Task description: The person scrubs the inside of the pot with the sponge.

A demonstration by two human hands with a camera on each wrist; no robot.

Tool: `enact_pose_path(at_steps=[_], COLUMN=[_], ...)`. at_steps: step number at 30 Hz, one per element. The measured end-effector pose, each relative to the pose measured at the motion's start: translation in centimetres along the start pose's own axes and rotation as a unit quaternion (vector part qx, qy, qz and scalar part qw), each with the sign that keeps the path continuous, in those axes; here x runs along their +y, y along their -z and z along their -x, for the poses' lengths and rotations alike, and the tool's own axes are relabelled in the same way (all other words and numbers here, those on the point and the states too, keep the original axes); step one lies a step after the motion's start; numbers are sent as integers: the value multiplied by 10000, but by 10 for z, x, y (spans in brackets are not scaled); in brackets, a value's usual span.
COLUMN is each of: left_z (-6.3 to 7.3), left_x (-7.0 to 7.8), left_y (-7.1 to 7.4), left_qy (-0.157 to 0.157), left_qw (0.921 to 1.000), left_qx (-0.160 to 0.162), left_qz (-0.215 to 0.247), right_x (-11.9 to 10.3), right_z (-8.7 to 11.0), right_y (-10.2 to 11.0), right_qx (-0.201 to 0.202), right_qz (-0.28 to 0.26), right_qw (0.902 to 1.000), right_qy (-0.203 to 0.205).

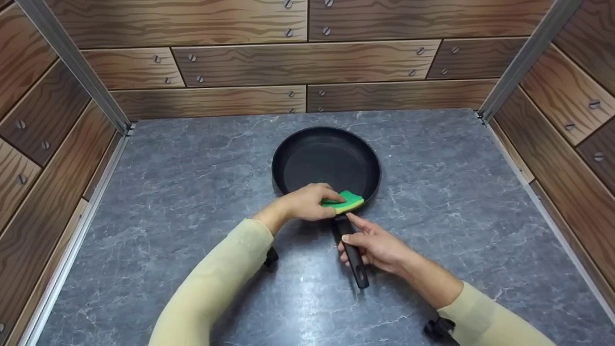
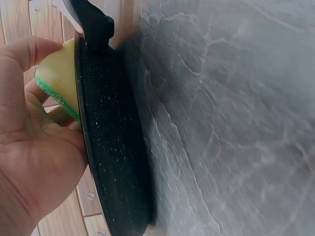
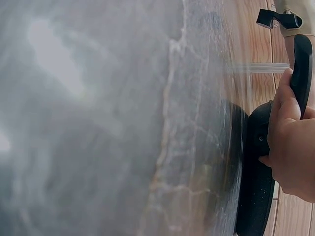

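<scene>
Grey, white-veined patterning covers the counter (image 1: pixel 182 168), whose near edge is cut off in the head view. On it, midway between the left and right edges and nearer the far edge than the bottom of that view, stands a black frying pan (image 1: pixel 326 163), its handle (image 1: pixel 358 266) pointing toward the near edge. The pan looks rigid and moderately heavy, its coated inside probably slick; the handle seems the sound place to take hold. There the person's right hand (image 1: pixel 379 247) is clamped, thumb above, other fingers wrapping beneath. The left hand (image 1: pixel 310 202) pinches a sponge (image 1: pixel 353 198) at the pan's near rim, beside the handle's root. The sponge, yellow with a green scouring side, should be light, soft and easy to squeeze; its sides offer a natural grip.

The left hand covers much of the sponge in the head view, and whether it is wet cannot be told. The right hand hides part of the handle, and the pan's underside is out of sight.
</scene>
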State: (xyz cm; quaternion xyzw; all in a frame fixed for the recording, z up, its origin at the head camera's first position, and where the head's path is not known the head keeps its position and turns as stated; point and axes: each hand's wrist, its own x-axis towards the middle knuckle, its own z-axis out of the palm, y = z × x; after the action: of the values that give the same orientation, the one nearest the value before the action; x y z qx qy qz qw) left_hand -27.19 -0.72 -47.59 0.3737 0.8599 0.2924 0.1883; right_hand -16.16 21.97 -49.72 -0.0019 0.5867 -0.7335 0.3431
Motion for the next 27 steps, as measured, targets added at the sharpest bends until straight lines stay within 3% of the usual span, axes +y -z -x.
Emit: enact_pose_path(at_steps=[17,27], left_z=[-31,-44], left_x=[4,4], left_y=[-5,-7], left_qy=[-125,-317], left_qw=[9994,9985], left_qx=[-69,15], left_qz=[331,437], right_x=[0,0], right_z=[-2,-1], right_y=[2,1], right_qx=[37,-142], right_qz=[119,124], right_qw=[9999,9998], right_qy=[-65,-11])
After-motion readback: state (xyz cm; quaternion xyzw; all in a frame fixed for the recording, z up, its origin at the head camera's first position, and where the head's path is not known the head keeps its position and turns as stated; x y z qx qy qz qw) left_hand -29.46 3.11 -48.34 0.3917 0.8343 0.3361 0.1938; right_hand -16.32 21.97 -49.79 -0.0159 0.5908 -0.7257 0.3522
